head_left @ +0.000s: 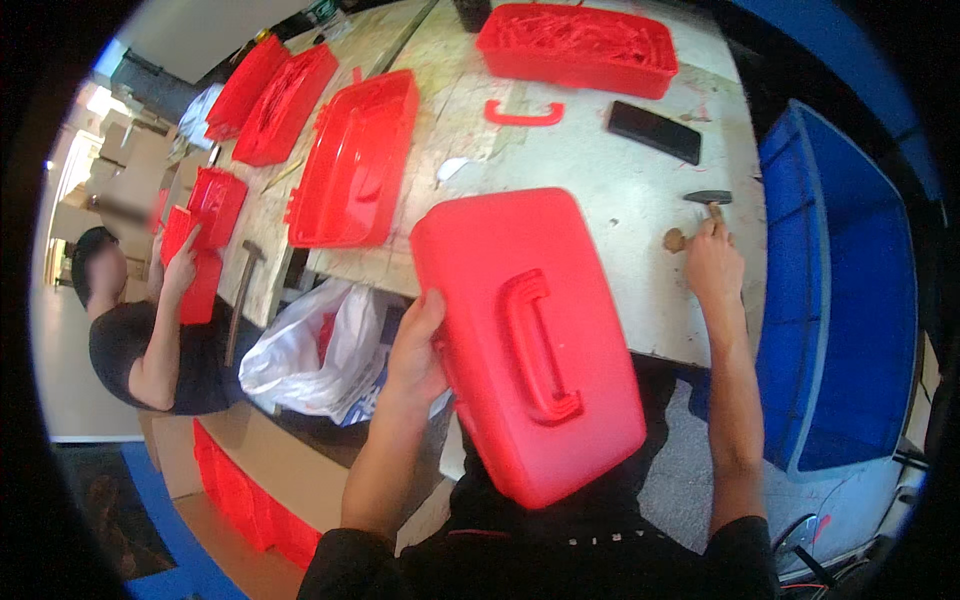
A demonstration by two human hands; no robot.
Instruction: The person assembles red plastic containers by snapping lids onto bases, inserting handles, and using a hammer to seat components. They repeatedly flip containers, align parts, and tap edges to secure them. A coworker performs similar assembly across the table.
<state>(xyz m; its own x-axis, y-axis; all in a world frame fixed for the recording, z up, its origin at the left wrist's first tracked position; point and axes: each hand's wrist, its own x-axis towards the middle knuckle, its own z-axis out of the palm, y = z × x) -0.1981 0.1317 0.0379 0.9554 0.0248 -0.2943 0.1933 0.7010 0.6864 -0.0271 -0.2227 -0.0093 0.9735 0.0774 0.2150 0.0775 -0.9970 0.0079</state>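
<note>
A red plastic case [530, 350] with a folding handle on its lid is tilted in front of my body, past the table's near edge. My left hand [415, 355] grips its left side, thumb on top and the other fingers partly hidden behind it. On the table at the right, my right hand [715, 262] has its fingers closed on the wooden handle of a hammer [708, 197], whose dark head lies just beyond the fingertips. A round brown piece [674, 240] shows beside those fingers; I cannot tell whether it belongs to the hammer.
The worktable [570, 160] holds a loose red handle [524, 114], a black phone [654, 132], an open red case half [355, 165] and a red bin of parts [577, 50]. A blue crate [850, 290] stands right; a white bag [325, 350] and another person [150, 340] are left.
</note>
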